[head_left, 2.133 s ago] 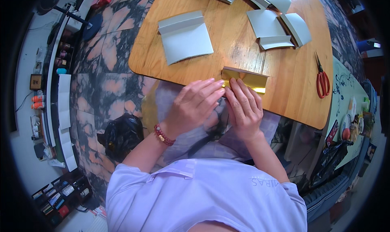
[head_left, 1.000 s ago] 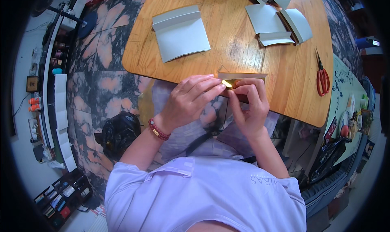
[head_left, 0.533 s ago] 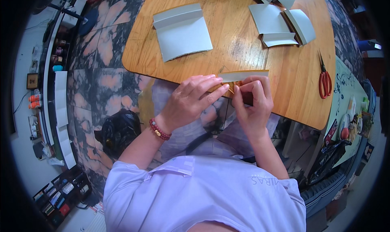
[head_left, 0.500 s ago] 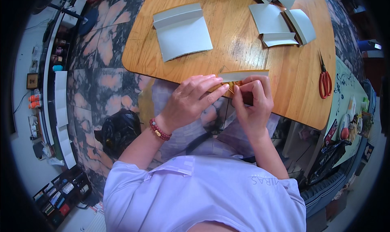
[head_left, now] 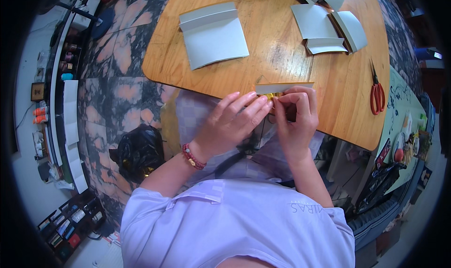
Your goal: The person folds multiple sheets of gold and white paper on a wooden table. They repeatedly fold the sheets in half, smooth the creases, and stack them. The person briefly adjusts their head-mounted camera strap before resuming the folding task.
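My lilac shirt (head_left: 235,230) fills the bottom of the view, and both my forearms reach up from it to the near edge of the wooden surface (head_left: 282,66). A red bead bracelet (head_left: 193,156) sits on my left wrist. My left hand (head_left: 232,122) and right hand (head_left: 295,120) meet at that near edge, fingertips almost touching, both in a pinching grip on a narrow folded strip of grey card (head_left: 283,87) with a bit of yellow (head_left: 271,96) showing between my fingers. The strip lies along the near edge of the surface, just above my knuckles, half hidden by them.

Farther in, toward the left part of the surface, lies a large grey card sheet (head_left: 213,33) with a folded flap along its far side. Toward the far right corner sits a cluster of smaller folded grey cards (head_left: 326,28), overlapping each other. Red-handled scissors (head_left: 377,92) lie near the right edge, well apart from my hands. Down on the marble-patterned floor (head_left: 117,80) to my left sits a black plastic bag (head_left: 140,150).
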Tool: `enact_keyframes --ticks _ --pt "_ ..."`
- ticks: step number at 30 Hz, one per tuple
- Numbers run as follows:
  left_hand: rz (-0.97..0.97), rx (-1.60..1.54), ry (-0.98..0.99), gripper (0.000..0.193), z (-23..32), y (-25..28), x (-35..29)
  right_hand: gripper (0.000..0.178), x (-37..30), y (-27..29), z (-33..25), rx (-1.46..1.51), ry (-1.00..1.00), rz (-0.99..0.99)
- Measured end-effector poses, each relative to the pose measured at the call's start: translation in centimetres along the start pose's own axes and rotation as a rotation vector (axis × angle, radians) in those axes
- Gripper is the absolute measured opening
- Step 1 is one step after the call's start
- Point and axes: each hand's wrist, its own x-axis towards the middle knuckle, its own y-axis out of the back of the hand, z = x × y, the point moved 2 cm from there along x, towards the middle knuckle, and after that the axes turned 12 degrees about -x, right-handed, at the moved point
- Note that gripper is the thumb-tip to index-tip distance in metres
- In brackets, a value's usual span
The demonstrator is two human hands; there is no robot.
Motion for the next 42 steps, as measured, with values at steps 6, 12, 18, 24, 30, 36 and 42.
enact_keyframes --ticks 6,12,18,24,30,36,42 --pt "0.039 0.0 0.051 0.045 0.0 -0.6 -0.7 0.022 -0.4 0.2 0.3 -0.132 0.267 0.069" --pt "0.086 -0.001 0.055 0.042 0.0 -0.8 -0.6 0.035 -2.5 0.8 2.0 -0.293 0.488 0.074" --pt "0.101 0.018 0.103 0.039 -0.2 0.2 -0.8 0.033 -2.8 1.9 2.4 -0.336 0.554 0.022" --pt "0.076 0.043 0.112 0.051 -0.3 -0.1 -0.9 0.032 -3.1 2.9 2.6 -0.367 0.563 0.018" --pt "0.112 0.019 0.159 0.049 0.3 0.5 -0.2 0.029 -3.4 3.0 2.5 -0.46 0.553 0.061" --pt "0.111 -0.179 0.008 0.053 3.1 -1.2 0.7 0.039 -3.7 1.9 2.5 -0.425 0.565 0.046" --pt "0.106 -0.126 0.093 0.054 0.5 -1.3 1.3 0.041 -2.7 1.7 1.5 -0.306 0.479 0.028"
